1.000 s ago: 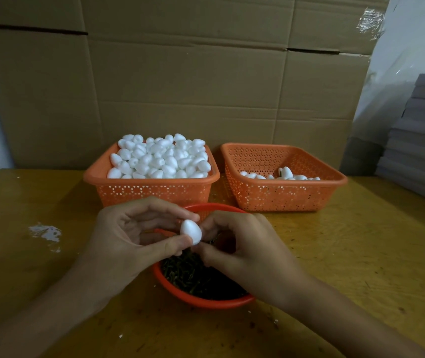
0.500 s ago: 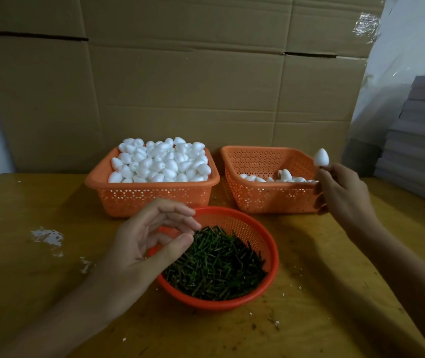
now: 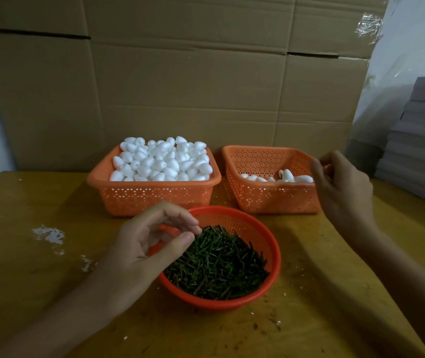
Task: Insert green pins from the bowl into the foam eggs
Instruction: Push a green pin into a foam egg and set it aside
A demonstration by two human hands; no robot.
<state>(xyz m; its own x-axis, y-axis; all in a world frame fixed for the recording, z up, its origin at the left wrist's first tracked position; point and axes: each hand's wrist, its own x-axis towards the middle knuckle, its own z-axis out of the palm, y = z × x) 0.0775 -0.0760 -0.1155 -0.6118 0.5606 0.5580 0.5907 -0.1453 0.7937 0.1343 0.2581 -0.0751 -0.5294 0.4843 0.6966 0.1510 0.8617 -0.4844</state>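
A red mesh bowl [image 3: 270, 241] sits near the front middle of the wooden table [image 3: 38, 293], heaped with green pins [image 3: 219, 264]. The left hand [image 3: 139, 254] hovers over the bowl's rim at nine o'clock, palm turned inward, its fingers loosely curled with the thumb and forefinger a little apart; it holds nothing. From the bowl, at eleven o'clock, stands an orange basket [image 3: 154, 197] piled above its rim with plain white foam eggs [image 3: 162, 161]. At one o'clock stands a second orange basket [image 3: 265, 197], tilted slightly, with only a few eggs [image 3: 286, 177] lying along its near wall. The right hand [image 3: 343, 192] is raised at that basket's three o'clock edge, back toward the camera, fingers softly bent over the rim and nothing seen in them. White flecks [image 3: 48, 235] mark the table at nine o'clock. Cardboard boxes [image 3: 180, 86] fill the twelve o'clock side, and a stack of grey sheets [image 3: 420, 140] rises at two o'clock
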